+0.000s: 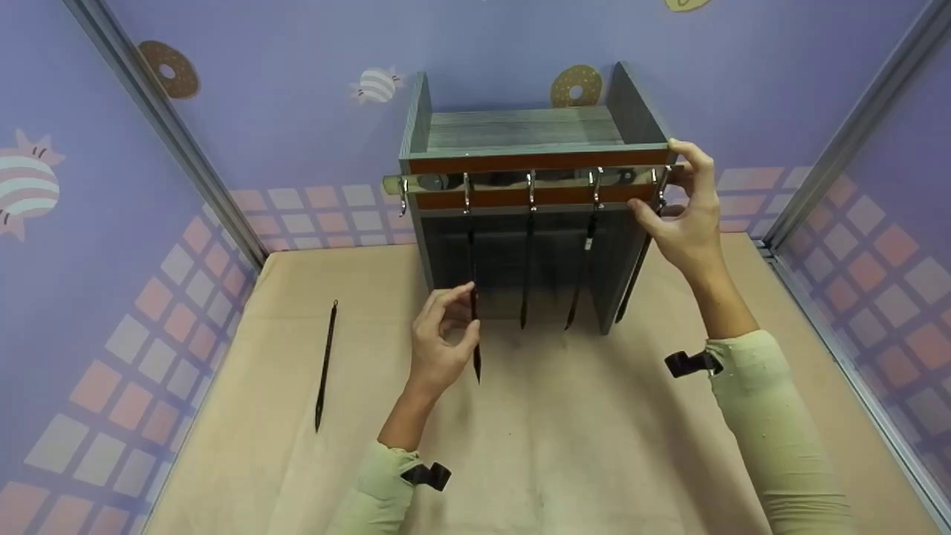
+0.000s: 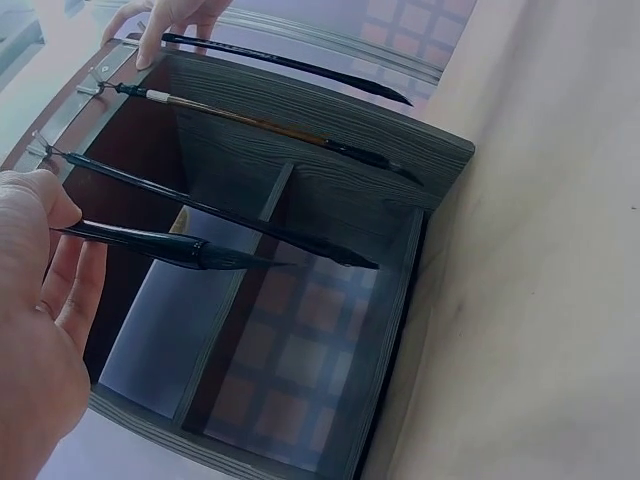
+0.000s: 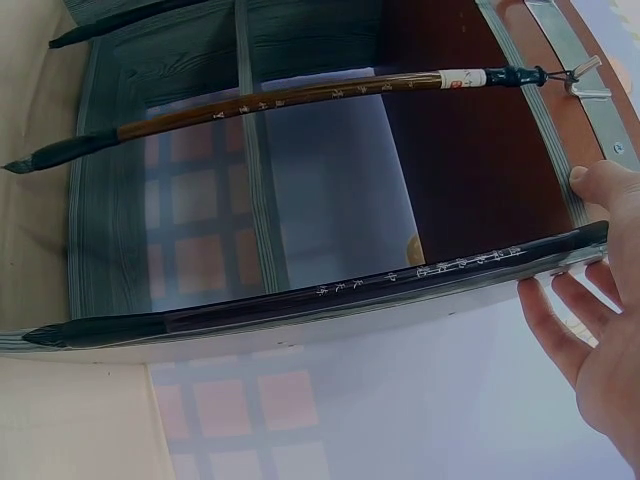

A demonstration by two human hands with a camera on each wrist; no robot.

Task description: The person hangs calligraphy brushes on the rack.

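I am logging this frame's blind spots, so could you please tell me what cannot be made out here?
- Head view: the tip of the right-most hanging black brush is hidden behind the grey wooden rack.
- Right wrist view: the right hand covers that brush's loop end.
- Left wrist view: the left hand is cut off by the frame edge.

A thin black calligraphy brush (image 1: pixel 325 364) lies alone on the beige table surface (image 1: pixel 565 446), well apart from the shelf. Purple walls (image 1: pixel 282 96) printed with doughnuts (image 1: pixel 169 70), striped bees and pink-white checks stand behind, edged by what look like grey metal rails (image 1: pixel 167 130).
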